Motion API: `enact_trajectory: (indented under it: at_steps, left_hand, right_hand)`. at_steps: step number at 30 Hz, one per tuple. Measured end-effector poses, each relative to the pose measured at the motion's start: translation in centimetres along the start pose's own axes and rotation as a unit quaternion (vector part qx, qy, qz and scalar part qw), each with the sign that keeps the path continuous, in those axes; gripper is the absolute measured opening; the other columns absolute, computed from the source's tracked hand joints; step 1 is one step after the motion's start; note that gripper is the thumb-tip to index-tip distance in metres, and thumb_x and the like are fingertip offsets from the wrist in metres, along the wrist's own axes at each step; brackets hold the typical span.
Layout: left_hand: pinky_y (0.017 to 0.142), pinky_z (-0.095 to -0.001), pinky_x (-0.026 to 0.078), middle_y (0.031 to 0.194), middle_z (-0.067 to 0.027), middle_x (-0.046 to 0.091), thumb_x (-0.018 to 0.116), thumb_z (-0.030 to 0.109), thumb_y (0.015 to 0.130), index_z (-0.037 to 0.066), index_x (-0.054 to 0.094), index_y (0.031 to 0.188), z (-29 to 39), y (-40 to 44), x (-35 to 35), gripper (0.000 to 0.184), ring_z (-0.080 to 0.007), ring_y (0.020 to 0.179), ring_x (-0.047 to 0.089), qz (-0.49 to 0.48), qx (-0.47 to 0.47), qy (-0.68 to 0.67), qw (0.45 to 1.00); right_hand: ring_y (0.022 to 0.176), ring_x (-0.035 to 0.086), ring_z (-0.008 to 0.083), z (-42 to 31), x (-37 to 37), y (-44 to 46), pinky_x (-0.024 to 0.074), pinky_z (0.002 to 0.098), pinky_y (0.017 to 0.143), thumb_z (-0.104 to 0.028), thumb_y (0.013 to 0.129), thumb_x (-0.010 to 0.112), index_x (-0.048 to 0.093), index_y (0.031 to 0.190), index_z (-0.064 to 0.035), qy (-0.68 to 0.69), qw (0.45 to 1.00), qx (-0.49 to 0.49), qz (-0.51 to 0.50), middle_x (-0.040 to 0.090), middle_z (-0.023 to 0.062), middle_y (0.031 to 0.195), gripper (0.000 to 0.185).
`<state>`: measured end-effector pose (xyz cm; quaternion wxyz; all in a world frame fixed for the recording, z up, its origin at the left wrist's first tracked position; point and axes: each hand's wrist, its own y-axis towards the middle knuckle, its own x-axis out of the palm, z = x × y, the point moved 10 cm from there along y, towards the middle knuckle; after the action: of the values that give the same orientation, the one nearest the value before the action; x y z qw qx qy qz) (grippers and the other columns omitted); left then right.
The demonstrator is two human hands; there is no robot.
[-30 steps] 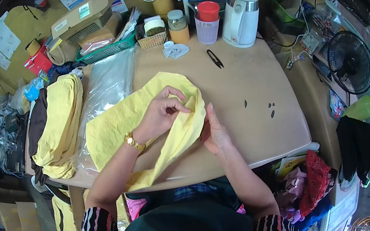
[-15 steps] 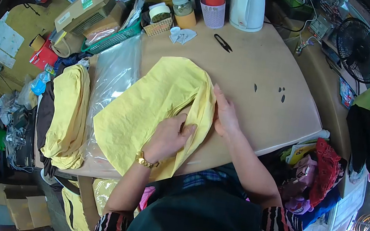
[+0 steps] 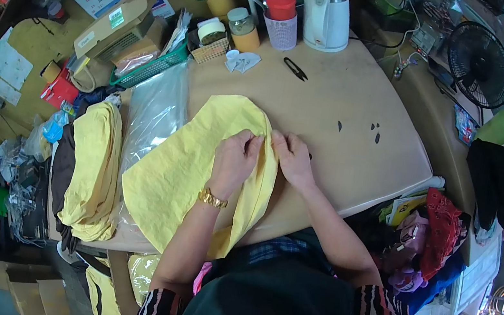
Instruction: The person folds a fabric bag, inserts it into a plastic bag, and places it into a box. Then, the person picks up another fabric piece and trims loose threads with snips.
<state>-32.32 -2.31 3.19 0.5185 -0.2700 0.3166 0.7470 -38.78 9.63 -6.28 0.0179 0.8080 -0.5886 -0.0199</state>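
Note:
A piece of yellow cloth [image 3: 183, 160] lies spread on the table, with a folded layer along its right side. My left hand [image 3: 235, 160], with a gold watch at the wrist, rests over the cloth and pinches its fold near the upper right. Close beside it, my right hand [image 3: 294, 160] grips the cloth's right edge between thumb and fingers. The fingertips of both hands almost meet there. Farther back on the table lie black thread snips [image 3: 295, 69].
At the left is a folded stack of yellow cloth [image 3: 94, 166], beside clear plastic bags [image 3: 153, 110]. A green basket [image 3: 151, 67], a jar [image 3: 243, 29], a purple cup [image 3: 280, 33] and a white kettle [image 3: 326, 17] line the back. A black fan [image 3: 479, 64] stands right.
My left hand has moved up along the fold. My right hand has come in from lying flat against the edge to pinch the cloth. The view has shifted slightly.

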Motion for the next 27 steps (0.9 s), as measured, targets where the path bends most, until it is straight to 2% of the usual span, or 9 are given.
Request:
enact_trajectory:
  at_steps: [5,7,11,13,16,19,23,25,27]
  left_hand:
    - [0.051,-0.0378,0.041,0.056,-0.0169,0.053,0.058,0.021,0.094,-0.002,0.058,0.075,-0.1,-0.3,-0.2,0.029,-0.0275,0.049,0.052,0.045,0.032,0.042,0.998]
    - [0.051,-0.0364,0.04,0.056,-0.0161,0.052,0.057,0.021,0.095,-0.001,0.059,0.077,-1.3,-0.1,-1.0,0.028,-0.0261,0.048,0.048,0.071,0.011,-0.061,0.996]
    - [0.05,-0.0358,0.038,0.056,-0.0145,0.05,0.057,0.023,0.095,-0.001,0.058,0.077,-1.6,0.1,-0.4,0.03,-0.0236,0.047,0.041,0.065,0.018,-0.124,0.99]
    - [0.049,-0.0356,0.036,0.054,-0.0132,0.045,0.055,0.024,0.097,-0.002,0.056,0.074,-2.3,0.6,-0.2,0.034,-0.0213,0.048,0.036,0.051,-0.006,-0.142,0.989]
    - [0.049,-0.036,0.035,0.053,-0.0135,0.044,0.055,0.026,0.097,-0.002,0.054,0.071,-1.0,1.2,-0.3,0.038,-0.0212,0.047,0.037,-0.004,0.024,0.008,1.0]
    - [0.049,-0.037,0.036,0.053,-0.0146,0.044,0.057,0.027,0.096,-0.002,0.054,0.068,-2.9,1.7,-0.6,0.04,-0.0233,0.047,0.038,0.035,-0.014,-0.085,0.996]
    - [0.049,-0.0386,0.037,0.053,-0.0151,0.047,0.059,0.028,0.094,-0.002,0.055,0.068,-1.6,1.7,-1.3,0.04,-0.0251,0.046,0.039,0.057,-0.009,-0.056,0.997]
    - [0.048,-0.0312,0.031,0.056,-0.0015,0.035,0.06,0.024,0.095,0.002,0.046,0.064,0.2,1.7,-2.3,0.041,-0.0086,0.054,0.031,0.09,0.033,0.042,0.995]
    - [0.049,-0.0349,0.035,0.054,-0.0072,0.043,0.06,0.026,0.094,0.0,0.051,0.067,-0.6,2.6,-2.4,0.039,-0.0167,0.05,0.038,0.087,0.027,0.038,0.995]
  right_hand:
    - [0.057,0.049,0.0096,2.4,-0.1,0.9,0.0431,0.0291,0.055,-0.025,0.099,0.055,0.061,0.083,0.0045,-0.024,0.999,0.032,-0.005,0.055,0.002,0.061,0.034]
    - [0.07,0.053,0.0079,4.3,0.3,0.3,0.047,0.0263,0.068,-0.019,0.098,0.058,0.065,0.089,0.0001,0.215,0.966,0.143,0.016,0.063,0.0007,0.08,0.021]
    - [0.071,0.055,0.0082,4.3,-0.2,0.0,0.0477,0.0265,0.067,-0.02,0.096,0.061,0.065,0.091,-0.0027,0.283,0.947,0.138,0.066,0.064,0.0003,0.08,0.018]
    - [0.071,0.058,0.0084,4.9,0.7,0.2,0.0477,0.0257,0.064,-0.024,0.094,0.065,0.065,0.091,-0.0048,0.354,0.917,0.183,0.009,0.065,0.0008,0.082,0.019]
    - [0.056,0.056,0.0073,0.2,1.4,-1.2,0.0438,0.0218,0.05,-0.03,0.089,0.071,0.064,0.08,-0.0084,0.329,0.918,0.199,-0.096,0.061,-0.0012,0.068,0.025]
    - [0.056,0.056,0.0071,1.1,3.1,-1.3,0.044,0.021,0.051,-0.028,0.083,0.077,0.063,0.079,-0.0087,0.286,0.918,0.176,-0.21,0.061,-0.0021,0.067,0.024]
    - [0.054,0.054,0.0066,1.3,2.7,-1.0,0.0438,0.0205,0.052,-0.025,0.08,0.081,0.064,0.079,-0.0087,0.23,0.941,0.161,-0.188,0.064,-0.0003,0.07,0.023]
    - [0.054,0.054,0.0066,1.4,3.2,-1.3,0.043,0.0206,0.051,-0.026,0.08,0.08,0.064,0.079,-0.0092,0.226,0.943,0.15,-0.194,0.064,-0.0003,0.069,0.023]
    - [0.054,0.053,0.0066,0.6,3.5,-1.3,0.0423,0.0207,0.05,-0.026,0.081,0.08,0.063,0.079,-0.0098,0.219,0.944,0.136,-0.204,0.063,-0.0003,0.069,0.023]
